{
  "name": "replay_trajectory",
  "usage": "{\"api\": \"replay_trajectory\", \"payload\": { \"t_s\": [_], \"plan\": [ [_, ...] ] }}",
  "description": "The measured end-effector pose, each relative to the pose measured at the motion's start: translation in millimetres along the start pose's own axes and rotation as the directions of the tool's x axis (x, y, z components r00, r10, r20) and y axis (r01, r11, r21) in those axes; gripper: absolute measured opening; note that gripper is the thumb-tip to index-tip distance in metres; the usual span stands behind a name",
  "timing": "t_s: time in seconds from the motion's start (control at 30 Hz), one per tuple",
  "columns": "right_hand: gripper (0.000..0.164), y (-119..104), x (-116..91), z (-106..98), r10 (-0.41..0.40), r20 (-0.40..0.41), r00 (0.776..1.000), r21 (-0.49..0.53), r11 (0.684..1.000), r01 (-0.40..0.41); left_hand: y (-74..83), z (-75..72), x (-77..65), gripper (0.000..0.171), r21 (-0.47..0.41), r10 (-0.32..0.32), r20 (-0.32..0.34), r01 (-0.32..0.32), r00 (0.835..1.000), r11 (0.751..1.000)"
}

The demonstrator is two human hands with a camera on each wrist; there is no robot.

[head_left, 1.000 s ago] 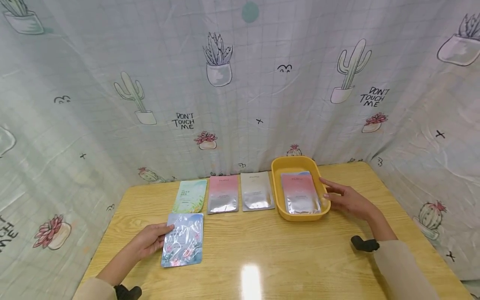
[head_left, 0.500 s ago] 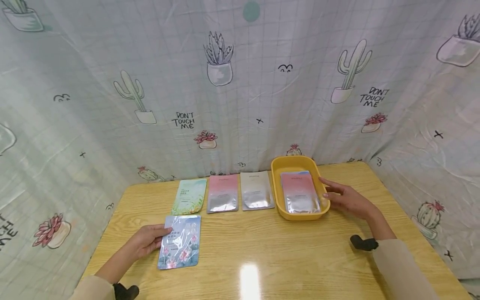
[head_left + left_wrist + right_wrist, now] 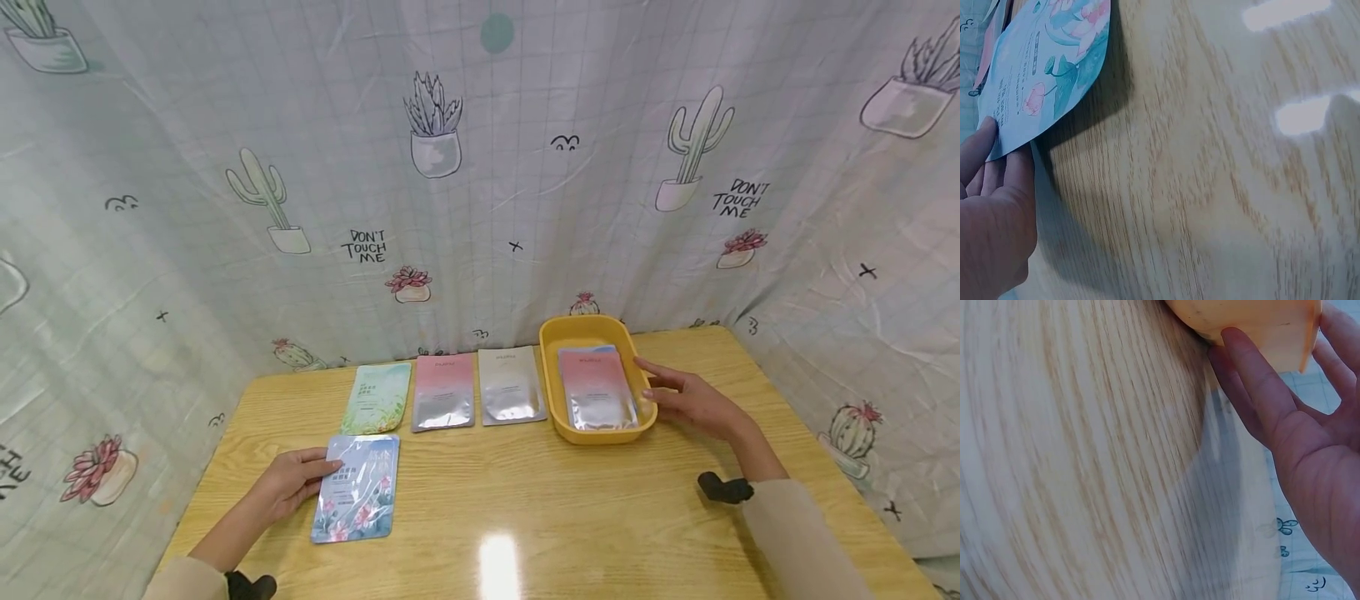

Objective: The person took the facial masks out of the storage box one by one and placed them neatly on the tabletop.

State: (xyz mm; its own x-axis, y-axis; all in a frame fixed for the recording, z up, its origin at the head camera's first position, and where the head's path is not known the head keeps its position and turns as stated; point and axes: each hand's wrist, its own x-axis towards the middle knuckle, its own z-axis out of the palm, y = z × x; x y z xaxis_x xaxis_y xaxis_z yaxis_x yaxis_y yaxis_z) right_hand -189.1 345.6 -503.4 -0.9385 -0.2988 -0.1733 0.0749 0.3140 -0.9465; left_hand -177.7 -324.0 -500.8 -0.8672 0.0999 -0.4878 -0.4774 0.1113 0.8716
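My left hand (image 3: 291, 482) pinches the left edge of a blue floral sheet mask packet (image 3: 356, 490), thumb on top and fingers beneath. In the left wrist view that packet (image 3: 1063, 62) casts a shadow on the table, its near edge raised. Just behind it lies a green sheet mask packet (image 3: 377, 398). With fairly straight fingers, my right hand (image 3: 693, 404) touches the right side of a yellow plastic basket (image 3: 592, 437). Inside are a pink-and-silver packet (image 3: 597, 387) and a blue edge showing under it. The right wrist view shows fingertips against the basket's outer wall (image 3: 1266, 328).
A pink-and-silver packet (image 3: 443, 392) and a cream-and-silver packet (image 3: 512, 385) lie in a row between the green packet and the basket. Behind the wooden table (image 3: 570, 508) hangs a cactus-print curtain (image 3: 480, 200), which also covers both sides.
The left hand has brought the blue packet slightly left and nearer to me, and it now lies below the green packet. The right hand stays at the basket.
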Motion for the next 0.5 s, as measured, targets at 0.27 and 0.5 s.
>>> {"api": "replay_trajectory", "payload": {
  "t_s": [0.27,0.5],
  "plan": [
    [0.074,0.1,0.0,-1.2,0.029,0.011,1.000,0.048,0.998,-0.029,1.6,-5.9,-0.3,0.052,0.074,0.003,0.035,-0.005,0.999,0.997],
    [0.073,1.3,1.7,-1.9,0.017,0.016,1.000,0.049,0.999,-0.017,13.2,-14.5,-7.2,0.048,0.262,0.052,0.104,-0.078,0.993,0.962]
  ]
}}
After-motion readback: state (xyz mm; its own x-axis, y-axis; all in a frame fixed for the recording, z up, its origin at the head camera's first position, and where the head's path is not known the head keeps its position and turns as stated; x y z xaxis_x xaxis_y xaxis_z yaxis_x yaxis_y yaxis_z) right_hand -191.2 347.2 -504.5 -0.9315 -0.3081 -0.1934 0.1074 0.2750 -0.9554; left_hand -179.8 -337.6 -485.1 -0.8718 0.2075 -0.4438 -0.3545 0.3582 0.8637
